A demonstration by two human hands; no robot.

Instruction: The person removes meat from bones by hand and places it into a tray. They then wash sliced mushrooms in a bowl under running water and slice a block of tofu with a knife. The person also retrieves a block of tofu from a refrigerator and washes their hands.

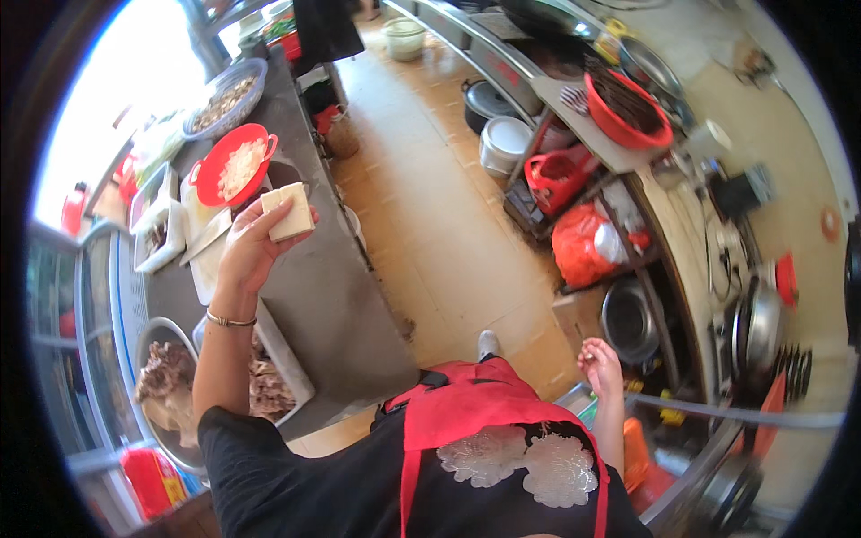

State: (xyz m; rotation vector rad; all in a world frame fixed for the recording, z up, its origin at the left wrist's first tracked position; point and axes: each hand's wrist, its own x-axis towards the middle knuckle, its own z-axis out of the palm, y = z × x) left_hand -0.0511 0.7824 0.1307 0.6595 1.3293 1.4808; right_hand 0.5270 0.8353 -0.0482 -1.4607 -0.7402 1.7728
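My left hand [259,232] grips a pale rectangular block [288,210], possibly tofu, thumb on top, above the dark counter. Just beyond it stands a red plastic basket [208,176] with two handles, holding pale cut pieces [243,168]. Left of my forearm, a knife [208,235] lies on a white cutting board [204,276]. My right hand [599,360] hangs low on the right, away from the counter, fingers loosely curled; whether anything small is between them cannot be told.
A gray tray [290,366] and a metal bowl [144,336] hold cooked meat at the near left. White containers [176,242] and a mesh basin [259,70] stand farther along the counter [323,296]. Across the tiled aisle is a shelf with a red basin [649,140] on top, pots and bags below.
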